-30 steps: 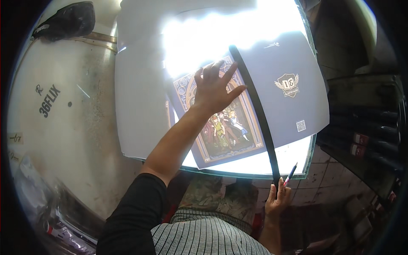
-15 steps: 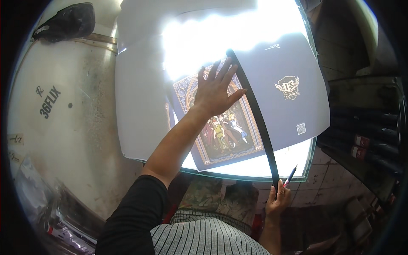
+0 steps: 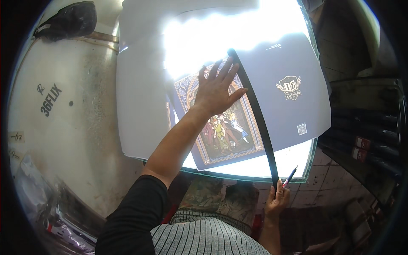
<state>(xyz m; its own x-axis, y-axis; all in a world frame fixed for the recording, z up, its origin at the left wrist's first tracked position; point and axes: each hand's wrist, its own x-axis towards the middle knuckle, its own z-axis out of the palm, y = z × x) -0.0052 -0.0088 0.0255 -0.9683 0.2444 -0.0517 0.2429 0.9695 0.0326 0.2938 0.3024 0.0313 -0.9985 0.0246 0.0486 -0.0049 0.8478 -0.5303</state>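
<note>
My left hand (image 3: 216, 87) lies flat with spread fingers on a printed cover sheet (image 3: 233, 142) that carries a coloured picture of several figures in an ornate frame. A long, narrow black strip (image 3: 257, 112) runs down beside that picture, and my left fingertips and thumb reach its edge. My right hand (image 3: 277, 199) is closed at the strip's near end, past the table's front edge. A dark pen (image 3: 291, 175) with a pinkish patterned part also sticks up from the right hand. Right of the strip, the bluish-grey sheet shows a mirrored winged crest (image 3: 290, 88).
The sheets rest on a brightly lit glass table (image 3: 293, 155), its far part lost in glare. A pale board (image 3: 80, 148) stands at left, with a black bag (image 3: 72, 21) above and clear plastic wrapping (image 3: 38, 182) below. Dark rolls (image 3: 374, 127) lie at right.
</note>
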